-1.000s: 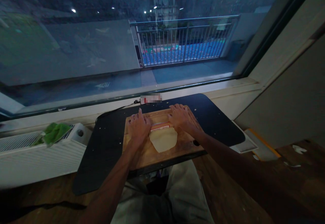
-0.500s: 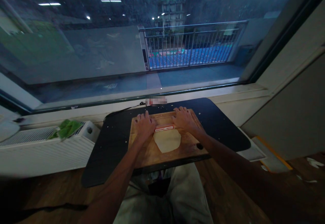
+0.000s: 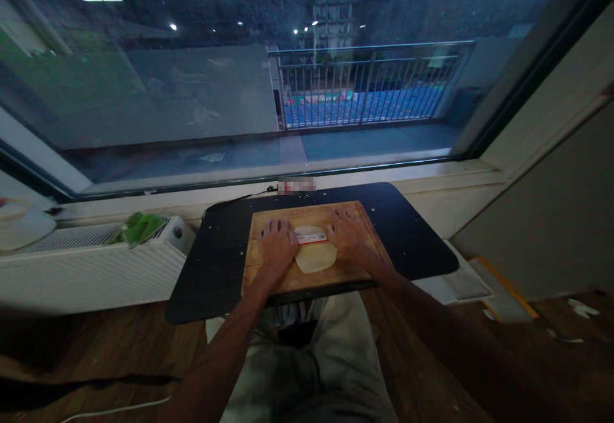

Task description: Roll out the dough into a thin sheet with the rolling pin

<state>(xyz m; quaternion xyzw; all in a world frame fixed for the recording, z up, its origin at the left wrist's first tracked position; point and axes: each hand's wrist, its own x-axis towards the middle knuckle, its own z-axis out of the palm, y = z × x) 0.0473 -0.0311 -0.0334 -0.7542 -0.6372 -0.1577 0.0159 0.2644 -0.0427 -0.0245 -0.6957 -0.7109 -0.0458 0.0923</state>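
Note:
A flat pale round of dough [image 3: 315, 255] lies on a wooden board [image 3: 311, 218] set on a small black table [image 3: 412, 237]. A rolling pin with a red and white label [image 3: 311, 238] lies across the dough. My left hand [image 3: 275, 248] presses flat on the pin's left end, fingers stretched out. My right hand [image 3: 349, 239] presses flat on its right end in the same way. Most of the pin is hidden under my palms.
A white radiator [image 3: 96, 269] with a green cloth [image 3: 139, 226] on top stands to the left. A large window [image 3: 268, 71] and its sill run behind the table. A dark cable [image 3: 235, 199] trails off the table's back edge. My lap sits below the board.
Both hands have drawn the pin back toward me, from the dough's far edge onto its middle. The view has shifted slightly.

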